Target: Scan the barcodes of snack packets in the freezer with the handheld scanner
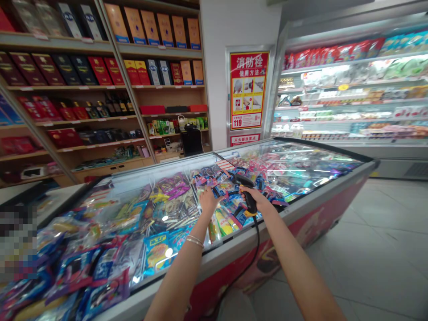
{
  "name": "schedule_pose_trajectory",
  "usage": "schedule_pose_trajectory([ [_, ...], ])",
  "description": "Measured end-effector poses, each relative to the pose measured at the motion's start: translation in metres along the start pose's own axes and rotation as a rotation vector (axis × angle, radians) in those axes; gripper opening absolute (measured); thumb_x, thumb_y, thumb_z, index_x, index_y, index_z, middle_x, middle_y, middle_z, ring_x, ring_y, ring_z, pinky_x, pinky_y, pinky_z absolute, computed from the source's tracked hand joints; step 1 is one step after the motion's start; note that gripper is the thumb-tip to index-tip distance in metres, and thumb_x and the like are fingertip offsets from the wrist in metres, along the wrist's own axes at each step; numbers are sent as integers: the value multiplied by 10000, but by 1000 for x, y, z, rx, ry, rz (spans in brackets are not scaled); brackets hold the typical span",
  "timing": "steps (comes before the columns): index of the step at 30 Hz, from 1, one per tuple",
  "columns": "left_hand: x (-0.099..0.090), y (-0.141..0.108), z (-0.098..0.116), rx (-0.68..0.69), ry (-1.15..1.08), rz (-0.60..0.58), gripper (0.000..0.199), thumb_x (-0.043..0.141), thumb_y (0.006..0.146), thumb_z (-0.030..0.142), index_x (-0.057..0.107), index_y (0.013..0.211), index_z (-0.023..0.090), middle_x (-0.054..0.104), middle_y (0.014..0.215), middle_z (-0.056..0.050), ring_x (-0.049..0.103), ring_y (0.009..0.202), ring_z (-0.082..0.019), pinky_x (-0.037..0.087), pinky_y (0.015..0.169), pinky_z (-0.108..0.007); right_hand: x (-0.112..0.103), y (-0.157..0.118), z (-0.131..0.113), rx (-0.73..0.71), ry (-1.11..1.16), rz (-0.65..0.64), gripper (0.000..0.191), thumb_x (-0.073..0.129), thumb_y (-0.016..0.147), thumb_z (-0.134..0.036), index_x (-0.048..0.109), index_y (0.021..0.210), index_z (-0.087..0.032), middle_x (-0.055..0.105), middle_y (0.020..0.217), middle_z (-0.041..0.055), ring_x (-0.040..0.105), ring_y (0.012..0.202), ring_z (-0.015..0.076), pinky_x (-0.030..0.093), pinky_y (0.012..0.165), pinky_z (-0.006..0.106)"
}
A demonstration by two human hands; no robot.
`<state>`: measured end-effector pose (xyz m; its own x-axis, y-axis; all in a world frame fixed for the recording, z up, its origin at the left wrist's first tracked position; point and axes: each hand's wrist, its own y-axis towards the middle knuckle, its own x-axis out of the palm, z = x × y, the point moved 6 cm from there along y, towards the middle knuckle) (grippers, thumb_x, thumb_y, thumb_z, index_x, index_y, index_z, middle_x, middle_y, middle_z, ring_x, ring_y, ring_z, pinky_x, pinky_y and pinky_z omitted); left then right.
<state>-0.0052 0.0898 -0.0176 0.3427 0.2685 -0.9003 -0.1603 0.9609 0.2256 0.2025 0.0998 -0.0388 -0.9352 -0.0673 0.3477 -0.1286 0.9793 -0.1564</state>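
My right hand (256, 199) is wrapped round the handle of a black barcode scanner (250, 203) with yellow trim. The scanner's head points to the left, over the chest freezer (309, 214), and its cable (257, 249) hangs down in front. Beside it, my left hand (207, 199) has its fingers closed at the edge of a small blue-and-pink wrapped packet (218, 191). Several similar blue packets (239, 215) lie loose around both hands on the freezer's top. A bracelet circles my left wrist.
A pile of wrapped packets (87, 272) covers the freezer's near left end. Shelves with boxed goods (70, 69) line the left wall. A red fire-hydrant sign (249, 91) hangs in the middle. On the right stand a lit open refrigerator (351, 107) and tiled floor (384, 249).
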Motion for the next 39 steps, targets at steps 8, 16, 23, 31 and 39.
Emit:
schedule_pose_trajectory([
  [8, -28, -7, -4, 29, -134, -47, 612, 706, 723, 396, 470, 1254, 202, 670, 1043, -132, 624, 1004, -284, 426, 831, -337, 14, -5, -17, -102, -49, 58, 186, 768, 658, -207, 631, 765, -144, 640, 588, 21, 533, 425, 98, 444, 370, 187],
  [16, -117, 5, -115, 54, -507, 74, 627, 768, 598, 265, 578, 1192, 203, 691, 904, -41, 634, 882, -218, 477, 777, -292, 108, -18, -35, -166, -76, -109, 207, 786, 636, -230, 631, 741, -143, 607, 541, -14, 514, 414, 80, 447, 397, 180],
  [23, -114, -2, -178, -228, -1200, -49, 698, 635, 677, 261, 445, 1349, 253, 671, 970, -48, 669, 837, -173, 529, 745, -298, 198, 2, -11, -150, -265, -369, 217, 812, 587, -218, 642, 706, -155, 629, 540, -2, 514, 420, 93, 428, 399, 196],
  [31, -78, -9, -193, -538, -1043, 63, 650, 707, 646, 349, 519, 1249, 198, 615, 704, 19, 565, 563, -92, 449, 567, -223, 209, 14, 20, -172, -438, -431, 154, 771, 599, -207, 624, 615, -167, 570, 443, -27, 494, 397, 101, 383, 409, 202],
  [39, -86, -1, -204, -379, -890, 140, 839, 749, 473, 160, 532, 1281, 108, 585, 636, 42, 496, 529, -93, 401, 522, -214, 205, 8, 0, -512, -1036, -206, 64, 707, 630, -188, 653, 660, -169, 656, 587, 61, 654, 644, 236, 418, 544, 257],
])
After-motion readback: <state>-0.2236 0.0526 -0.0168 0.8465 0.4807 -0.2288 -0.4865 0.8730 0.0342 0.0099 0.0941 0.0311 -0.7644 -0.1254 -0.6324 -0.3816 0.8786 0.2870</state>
